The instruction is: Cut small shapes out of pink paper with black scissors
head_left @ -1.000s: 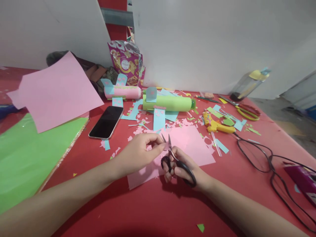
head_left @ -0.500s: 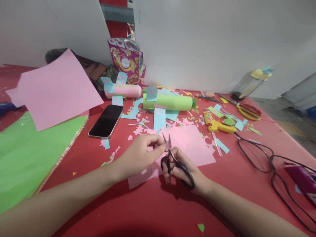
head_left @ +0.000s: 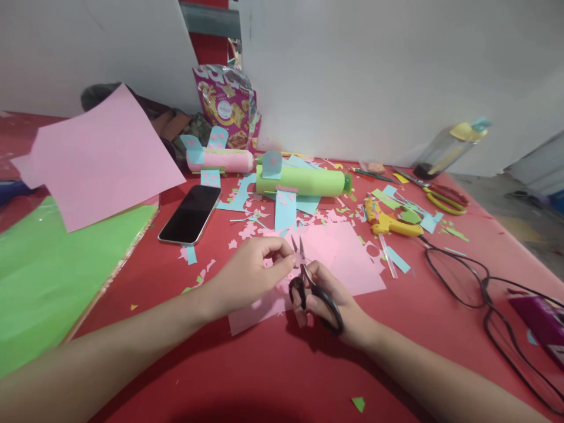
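Note:
My right hand (head_left: 328,296) grips a pair of black-handled scissors (head_left: 326,308), its fingers through the loops. The blades point away from me and stand slightly apart. Close to their left side, my left hand (head_left: 259,273) pinches a small piece of pink paper (head_left: 298,259), mostly hidden by the fingertips and lying between or against the blades. Below both hands, a pink sheet (head_left: 352,258) lies on the red table with small pink scraps on it. Beyond it rest a light green paper-wrapped tube (head_left: 308,181) with blue fins and a smaller pink tube (head_left: 227,160).
A phone (head_left: 190,214) lies left of my hands, near a large pink sheet (head_left: 103,155) and a green sheet (head_left: 66,276). To the right are a yellow glue gun (head_left: 390,225) with a black cord, larger scissors (head_left: 445,197) and a clear bottle (head_left: 449,150). Scraps surround the tubes.
The scissor blades have drawn closer together, and the handle loops have come nearer each other. My left hand keeps nearly the same place.

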